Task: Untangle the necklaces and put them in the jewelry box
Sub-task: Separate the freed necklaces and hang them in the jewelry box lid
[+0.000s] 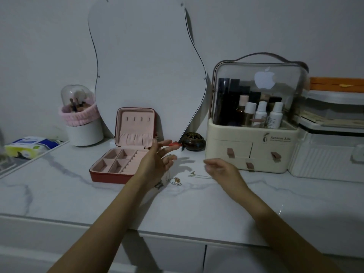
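Dim room: a plain pale wall (49,46) far behind, a wavy mirror (145,66) leaning on it, marbled white counter (59,194) with cabinet doors (167,255) near

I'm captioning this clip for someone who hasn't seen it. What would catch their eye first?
Two bare forearms reach over a marble-look table, the left hand and right hand raised with loosely spread fingers. Left of the hands a red jewelry box stands open with a pink lining, and thin necklaces lie on the table between the hands. A clear-lidded cosmetics organizer sits at the right.
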